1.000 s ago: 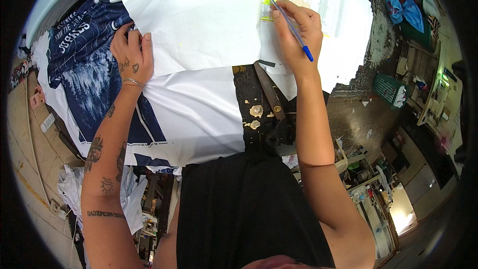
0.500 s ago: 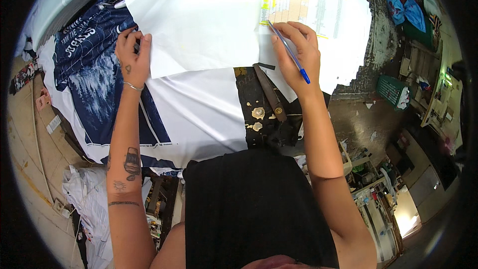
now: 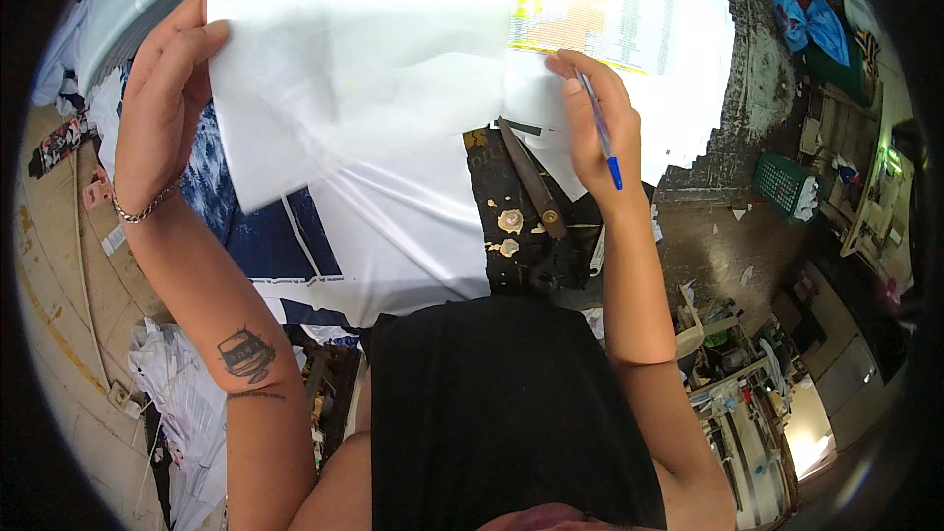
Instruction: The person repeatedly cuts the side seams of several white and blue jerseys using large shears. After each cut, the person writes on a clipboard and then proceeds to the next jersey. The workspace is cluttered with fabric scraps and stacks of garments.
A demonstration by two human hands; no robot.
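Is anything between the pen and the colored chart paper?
Nothing visible. The right hand holds the blue pen with its tip right at the chart paper's lower edge. The left hand lifts a white sheet off to the side.

Bright light from above overexposes the white fabric point(image 3: 364, 59), so its folds almost disappear. The printed sheet point(image 3: 600, 20) looks pale from glare. Straight edges bend near the dark round rim, where details become soft.
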